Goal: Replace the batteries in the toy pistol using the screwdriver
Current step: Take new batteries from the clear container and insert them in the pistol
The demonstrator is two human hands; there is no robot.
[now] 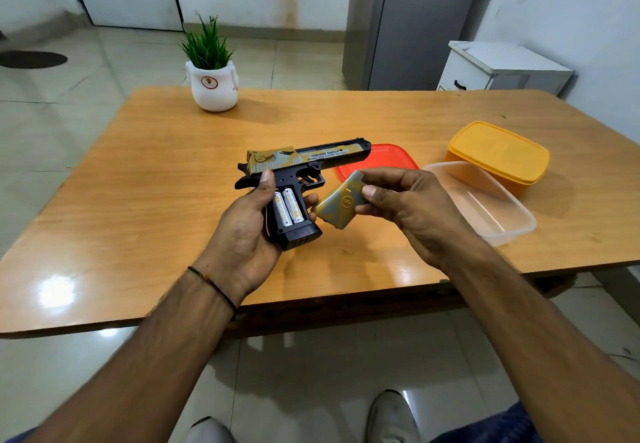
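L hand [242, 231] grips the toy pistol [311, 158] by its handle, thumb laid on the frame just above the battery bay, fingers curled round the back w/ one fingertip showing on the handle's R side; pistol is held up over the wooden table [156, 165], side-on, muzzle pointing R, black body w/ tan-gold slide; handle's bay is uncovered, 2 white AA batteries [289, 207] sit in it side by side, + marks toward the upper ends.

R hand [405, 200] pinches the battery cover [341, 205], a tan-gold grip panel, betw. thumb and fingers; cover hangs tilted just R of the pistol's handle, off the bay; its lower corner is close by the L fingertip, can't tell if touching; the 2 hands are apart, each clamped on its own piece.

Behind the pistol's muzzle end, a red lid [391, 158] lies flat, partly hidden by pistol and R hand; R of the pistol, an uncovered clear plastic container [485, 200]; beyond that, further R of the pistol, a yellow lidded box [498, 155]; well behind the pistol and a bit L, a green plant in a white pot [211, 75]; far R behind the pistol, off the table, a white cabinet [502, 68]; dark thread band [214, 285] on the L wrist, below the pistol in view.
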